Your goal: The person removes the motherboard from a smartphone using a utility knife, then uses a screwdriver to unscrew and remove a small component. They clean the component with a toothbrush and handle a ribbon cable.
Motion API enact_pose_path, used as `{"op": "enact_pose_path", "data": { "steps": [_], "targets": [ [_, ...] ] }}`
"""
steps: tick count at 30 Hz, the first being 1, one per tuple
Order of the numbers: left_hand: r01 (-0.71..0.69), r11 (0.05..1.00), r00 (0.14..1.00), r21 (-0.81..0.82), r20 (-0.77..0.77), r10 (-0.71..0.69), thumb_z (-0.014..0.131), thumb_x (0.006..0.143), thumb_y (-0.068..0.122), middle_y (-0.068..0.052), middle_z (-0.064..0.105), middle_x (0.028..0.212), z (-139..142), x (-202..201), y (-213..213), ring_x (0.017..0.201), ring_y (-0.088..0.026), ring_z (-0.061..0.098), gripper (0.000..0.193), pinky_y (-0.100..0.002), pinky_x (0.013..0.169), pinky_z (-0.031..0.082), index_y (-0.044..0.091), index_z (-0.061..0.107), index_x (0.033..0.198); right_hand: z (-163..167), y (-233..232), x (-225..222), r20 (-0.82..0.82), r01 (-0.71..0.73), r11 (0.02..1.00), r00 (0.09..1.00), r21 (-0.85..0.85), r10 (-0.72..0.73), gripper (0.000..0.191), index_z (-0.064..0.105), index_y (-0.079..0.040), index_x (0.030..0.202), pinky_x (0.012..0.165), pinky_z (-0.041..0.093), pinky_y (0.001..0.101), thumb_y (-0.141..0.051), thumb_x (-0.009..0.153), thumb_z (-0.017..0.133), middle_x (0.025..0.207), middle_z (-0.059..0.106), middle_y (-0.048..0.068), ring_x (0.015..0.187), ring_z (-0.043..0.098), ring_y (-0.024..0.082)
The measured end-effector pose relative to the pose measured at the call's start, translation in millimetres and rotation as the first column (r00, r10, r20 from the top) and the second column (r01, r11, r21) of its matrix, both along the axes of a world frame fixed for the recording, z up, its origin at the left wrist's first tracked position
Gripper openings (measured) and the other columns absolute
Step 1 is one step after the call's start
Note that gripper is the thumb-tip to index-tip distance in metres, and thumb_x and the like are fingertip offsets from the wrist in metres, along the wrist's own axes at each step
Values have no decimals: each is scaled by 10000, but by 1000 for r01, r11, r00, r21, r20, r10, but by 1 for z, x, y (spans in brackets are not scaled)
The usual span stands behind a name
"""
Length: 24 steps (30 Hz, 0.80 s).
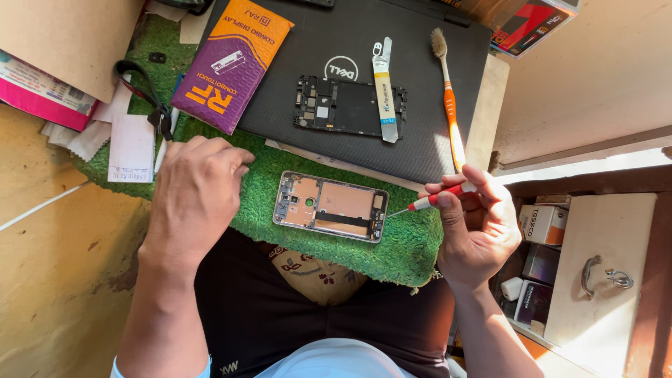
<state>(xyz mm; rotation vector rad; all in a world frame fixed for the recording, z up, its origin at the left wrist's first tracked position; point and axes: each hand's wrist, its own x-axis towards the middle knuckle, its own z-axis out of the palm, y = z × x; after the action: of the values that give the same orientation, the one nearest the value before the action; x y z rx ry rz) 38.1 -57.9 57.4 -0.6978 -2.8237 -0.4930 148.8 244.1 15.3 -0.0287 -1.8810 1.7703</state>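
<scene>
An opened phone body (330, 206) with copper-coloured shielding lies on a green mat (280, 150). My right hand (479, 227) grips a small red-and-white screwdriver (432, 201); its tip sits just off the phone's right end. My left hand (198, 199) rests on the mat to the left of the phone, fingers curled, holding nothing that I can see.
A closed black laptop (413, 133) behind the mat carries a black phone frame (350, 106), a flat metal pry tool (384, 89), an orange toothbrush (449, 98) and a purple-and-orange packet (231, 64). Paper slips lie at left. An open drawer (581, 269) with small boxes is at right.
</scene>
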Motion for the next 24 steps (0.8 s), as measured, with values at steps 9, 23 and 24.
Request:
{"op": "enact_pose_path", "data": {
  "steps": [9, 23, 24],
  "targets": [
    [240, 956, 970, 167, 3, -244, 835, 870, 209, -123, 755, 952, 2, 18, 42, 906, -253, 680, 220, -423, 848, 476, 33, 771, 986, -5, -3, 2, -86, -21, 999, 996, 49, 25, 354, 534, 33, 1401, 878, 678, 391, 39, 1067, 650, 1145, 673, 173, 1016, 733, 206],
    [366, 911, 912, 188, 121, -391, 882, 606, 471, -162, 599, 1300, -5, 30, 66, 1253, -313, 525, 927, -493, 1078, 304, 15, 568, 1351, -8, -5, 4, -130, -11, 993, 991, 117, 26, 358, 534, 8, 1412, 932, 654, 339, 39, 1075, 650, 1174, 661, 149, 1040, 732, 196],
    [371, 909, 908, 190, 131, -398, 883, 610, 464, -150, 605, 1299, -7, 29, 66, 1253, -305, 527, 917, -490, 1074, 307, 23, 570, 1351, -9, -5, 4, -134, -18, 993, 990, 120, 34, 360, 534, 6, 1414, 931, 655, 337, 37, 1075, 650, 1173, 662, 147, 1040, 732, 195]
  ]
}}
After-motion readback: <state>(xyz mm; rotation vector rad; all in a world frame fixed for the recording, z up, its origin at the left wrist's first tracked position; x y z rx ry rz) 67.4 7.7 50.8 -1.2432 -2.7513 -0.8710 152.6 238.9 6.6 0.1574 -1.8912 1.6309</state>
